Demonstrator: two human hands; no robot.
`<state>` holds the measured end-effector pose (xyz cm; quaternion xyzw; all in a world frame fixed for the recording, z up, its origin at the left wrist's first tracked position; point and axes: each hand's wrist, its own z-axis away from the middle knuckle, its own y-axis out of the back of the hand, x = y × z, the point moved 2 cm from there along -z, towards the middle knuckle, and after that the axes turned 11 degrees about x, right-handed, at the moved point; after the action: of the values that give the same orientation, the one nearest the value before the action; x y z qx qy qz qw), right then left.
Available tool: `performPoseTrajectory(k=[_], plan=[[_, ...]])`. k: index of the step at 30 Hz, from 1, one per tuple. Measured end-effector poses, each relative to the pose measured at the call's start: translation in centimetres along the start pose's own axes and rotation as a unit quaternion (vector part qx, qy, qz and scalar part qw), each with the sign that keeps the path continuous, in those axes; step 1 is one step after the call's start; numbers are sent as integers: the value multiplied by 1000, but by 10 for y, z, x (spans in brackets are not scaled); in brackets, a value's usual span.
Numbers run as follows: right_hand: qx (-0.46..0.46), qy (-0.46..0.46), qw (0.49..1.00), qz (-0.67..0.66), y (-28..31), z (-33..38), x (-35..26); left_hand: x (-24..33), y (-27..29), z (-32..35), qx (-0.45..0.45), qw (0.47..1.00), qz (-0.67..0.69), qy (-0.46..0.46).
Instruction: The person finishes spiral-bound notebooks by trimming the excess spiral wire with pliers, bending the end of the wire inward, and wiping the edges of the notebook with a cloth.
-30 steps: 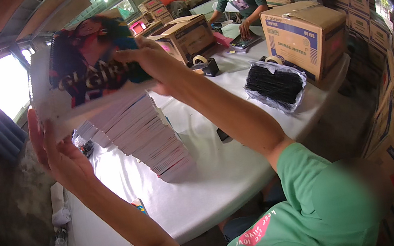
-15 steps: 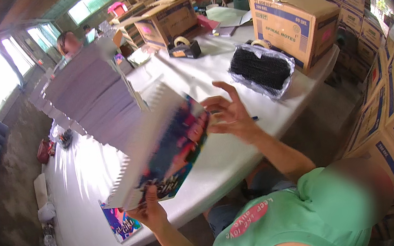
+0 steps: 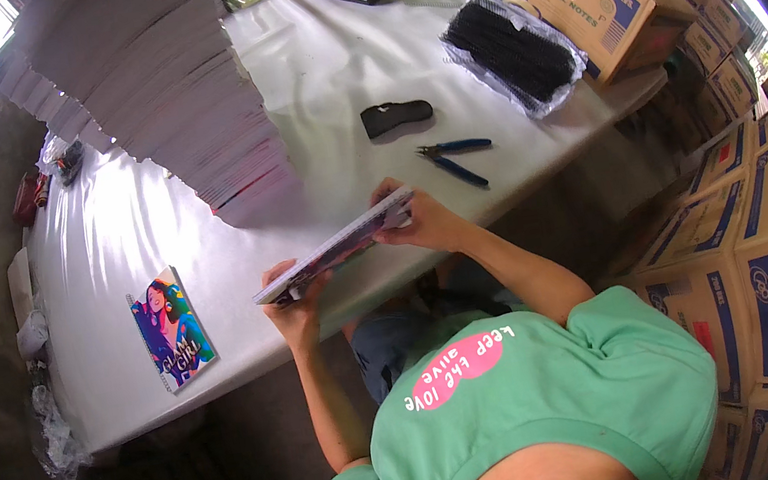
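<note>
Spiral-bound notebook [image 3: 337, 244] with pale page edges and a multicoloured cover, seen tilted and nearly edge-on over the near side of the white-covered table [image 3: 321, 67]. We see the left hand [image 3: 293, 304] closed on its left end and the right hand [image 3: 429, 224] gripping its right end with bent fingers. To its left we find a brightly illustrated second notebook [image 3: 173, 330] lying flat; beyond, a tall grey-white paper stack [image 3: 161, 85]; to the right, blue-handled metal cutters [image 3: 459, 147], spread open.
</note>
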<state>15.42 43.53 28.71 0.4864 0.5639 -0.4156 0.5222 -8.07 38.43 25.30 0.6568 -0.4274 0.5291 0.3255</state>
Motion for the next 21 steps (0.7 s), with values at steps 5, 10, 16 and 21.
performPoseTrajectory(k=[5, 10, 16, 21], plan=[[48, 1, 998, 50, 12, -1, 31, -13, -16, -4, -47, 997, -10, 64], [76, -25, 997, -23, 18, -1, 35, 14, -13, -2, 61, 953, -257, -146], [114, 22, 993, 17, 16, -8, 38, 101, -103, 23, 61, 867, -334, -364], [-59, 45, 987, 143, 83, -23, -2, 69, -116, 1, 7, 824, -404, -397]])
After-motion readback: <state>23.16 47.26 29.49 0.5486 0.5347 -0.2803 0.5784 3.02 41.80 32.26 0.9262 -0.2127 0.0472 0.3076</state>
